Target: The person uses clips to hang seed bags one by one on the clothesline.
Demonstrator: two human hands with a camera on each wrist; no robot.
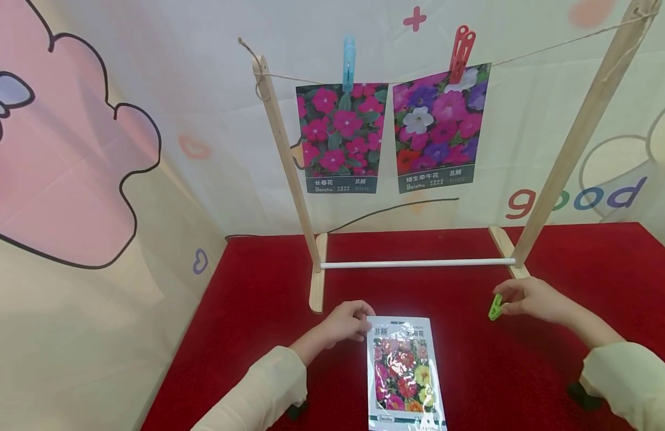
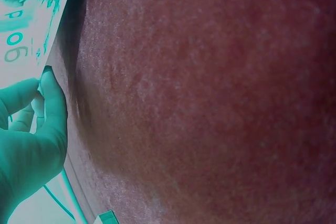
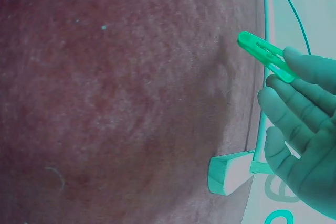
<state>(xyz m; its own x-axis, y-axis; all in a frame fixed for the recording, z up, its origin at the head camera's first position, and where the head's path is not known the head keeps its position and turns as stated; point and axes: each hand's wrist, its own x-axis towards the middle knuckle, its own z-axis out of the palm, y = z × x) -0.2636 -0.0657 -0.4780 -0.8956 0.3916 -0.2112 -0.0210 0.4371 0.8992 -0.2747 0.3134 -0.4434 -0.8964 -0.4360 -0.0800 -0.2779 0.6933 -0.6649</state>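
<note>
A flower seed packet (image 1: 404,374) with a glossy front stands out near the table's front; my left hand (image 1: 347,323) pinches its upper left corner. The left wrist view shows that packet (image 2: 50,3) edge-on between thumb and finger of the left hand (image 2: 31,140). Off to the right, my right hand (image 1: 539,301) holds a green clothespin (image 1: 495,306) by its end. In the right wrist view the clothespin (image 3: 265,56) sits between the thumb and fingers of the right hand (image 3: 310,135).
A wooden rack (image 1: 282,149) with a white crossbar (image 1: 418,263) stands on the red cloth (image 1: 257,281). From its string (image 1: 558,48) hang two flower cards (image 1: 340,137), one under a blue clothespin (image 1: 349,63), the other under a red clothespin (image 1: 461,55). A printed curtain (image 1: 176,90) stands behind.
</note>
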